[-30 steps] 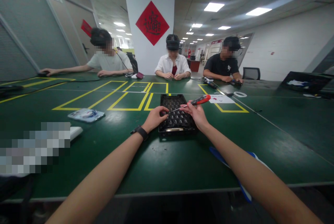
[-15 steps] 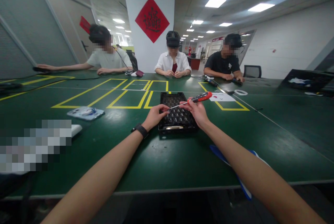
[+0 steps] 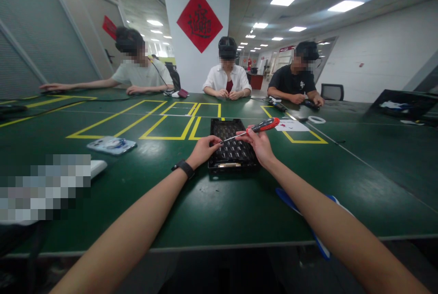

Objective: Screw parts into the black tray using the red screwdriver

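Note:
My right hand (image 3: 260, 147) holds a red-and-black screwdriver (image 3: 263, 126), its metal shaft slanting down to the left. The tip meets the fingers of my left hand (image 3: 204, 150), which are pinched at the shaft's end. A tiny dark thing shows at that pinch, too small to name. Beneath both hands, an open black toolbox-like case (image 3: 226, 165) lies on the green table. Rows of small shiny bits or slots fill its inside, and a pale metallic strip runs along its near edge. A dark band sits around my left wrist.
A phone in a patterned case (image 3: 112, 144) lies at the left, near a blurred white object (image 3: 99, 166). Blue-and-white strips (image 3: 290, 200) lie under my right forearm. A white paper (image 3: 290, 125) and a tape roll (image 3: 316, 119) are farther right. Three people sit across the table.
My hands and the screwdriver stay in nearly the same pose over the case. The whole view has shifted slightly. The person at the right has moved a hand a little.

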Tool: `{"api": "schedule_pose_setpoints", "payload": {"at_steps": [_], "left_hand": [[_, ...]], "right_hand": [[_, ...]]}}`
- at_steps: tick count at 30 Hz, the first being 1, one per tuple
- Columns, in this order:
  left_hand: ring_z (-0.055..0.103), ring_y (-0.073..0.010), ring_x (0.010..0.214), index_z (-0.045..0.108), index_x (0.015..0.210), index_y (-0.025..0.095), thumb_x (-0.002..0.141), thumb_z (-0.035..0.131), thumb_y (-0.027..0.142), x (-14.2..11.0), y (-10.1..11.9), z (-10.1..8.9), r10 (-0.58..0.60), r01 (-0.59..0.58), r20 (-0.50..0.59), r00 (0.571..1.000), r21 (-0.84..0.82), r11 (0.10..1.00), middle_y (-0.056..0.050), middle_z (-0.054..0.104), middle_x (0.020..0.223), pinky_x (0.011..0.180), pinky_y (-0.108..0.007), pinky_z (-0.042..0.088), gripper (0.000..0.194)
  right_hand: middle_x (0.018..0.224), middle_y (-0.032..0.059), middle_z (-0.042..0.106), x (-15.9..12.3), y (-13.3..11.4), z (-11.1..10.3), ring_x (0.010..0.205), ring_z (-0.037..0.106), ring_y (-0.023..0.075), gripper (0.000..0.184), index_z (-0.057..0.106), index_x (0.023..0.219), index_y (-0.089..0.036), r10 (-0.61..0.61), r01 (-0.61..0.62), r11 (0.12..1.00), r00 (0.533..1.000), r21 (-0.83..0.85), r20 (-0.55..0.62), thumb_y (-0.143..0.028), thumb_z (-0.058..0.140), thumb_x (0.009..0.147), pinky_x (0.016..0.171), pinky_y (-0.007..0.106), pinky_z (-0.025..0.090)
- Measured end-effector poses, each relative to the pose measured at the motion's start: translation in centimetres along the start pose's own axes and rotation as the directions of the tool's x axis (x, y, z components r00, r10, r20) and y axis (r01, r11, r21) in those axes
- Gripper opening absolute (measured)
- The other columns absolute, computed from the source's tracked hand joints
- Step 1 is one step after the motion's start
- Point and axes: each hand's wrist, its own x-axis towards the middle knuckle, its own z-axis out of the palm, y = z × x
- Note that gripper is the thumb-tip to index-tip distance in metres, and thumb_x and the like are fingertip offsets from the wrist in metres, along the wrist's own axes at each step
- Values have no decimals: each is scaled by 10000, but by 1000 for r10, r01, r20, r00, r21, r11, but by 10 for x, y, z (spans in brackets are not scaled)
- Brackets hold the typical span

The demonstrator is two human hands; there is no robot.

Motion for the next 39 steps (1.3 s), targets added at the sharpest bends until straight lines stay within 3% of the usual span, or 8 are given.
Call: {"api": "schedule_pose_setpoints", "payload": {"at_steps": [12,20,25,28,32,35,37,39], "left_hand": [[576,-164,763,638,848,177,775,536,251,0,7,-8,126,-140,66,990,287,947,-43,642,799,741,-275,428,146],[582,-168,816,648,883,190,821,477,228,-1,9,-10,187,-206,95,978,254,945,-41,654,880,773,-276,419,185],[573,-176,869,652,913,194,849,445,263,-2,11,-10,153,-168,77,985,251,953,-45,649,925,821,-289,412,227],[548,-181,932,636,960,190,886,370,313,-6,18,-13,178,-162,-35,983,274,948,-61,618,988,864,-307,392,302],[542,-167,868,659,788,164,918,223,395,-13,25,-12,202,-179,-158,967,144,973,-71,607,892,833,-294,392,510],[514,-133,635,602,531,148,914,119,456,-14,23,-5,147,-149,-39,988,-75,986,-59,556,617,679,-269,404,689],[460,-115,527,577,482,144,904,82,492,-13,21,-1,123,-110,58,991,-183,977,-40,489,499,589,-260,373,737],[423,-103,481,580,490,140,896,71,517,-11,21,1,115,-92,88,989,-234,968,-21,439,451,551,-256,341,751]], "right_hand": [[891,11,663,-11,-10,13,743,649,129,253,450,988,-229,-125,141,975,987,-171,102,-371,550,804,848,330,464],[986,25,621,-28,-12,25,860,584,150,223,549,1025,-216,-148,237,912,951,-335,270,-314,530,824,929,337,406],[988,28,621,-29,-6,27,814,576,136,298,516,1108,-227,-154,208,934,968,-289,198,-337,519,831,856,305,443],[961,22,630,-28,-6,28,768,585,115,273,496,1071,-232,-183,204,950,977,-235,109,-363,514,832,785,270,468],[814,-5,649,-27,-4,30,605,585,86,240,452,1004,-237,-152,155,975,988,-162,27,-417,470,846,622,221,476],[690,-25,636,-25,0,30,504,567,85,258,409,949,-230,-99,101,988,995,-113,24,-462,450,842,523,207,459],[654,-34,628,-23,3,29,475,562,88,275,383,933,-228,-65,69,994,997,-90,50,-473,460,833,499,208,457],[648,-39,626,-22,4,28,472,566,88,275,366,938,-226,-55,63,994,995,-94,87,-464,462,837,502,209,461]]}}
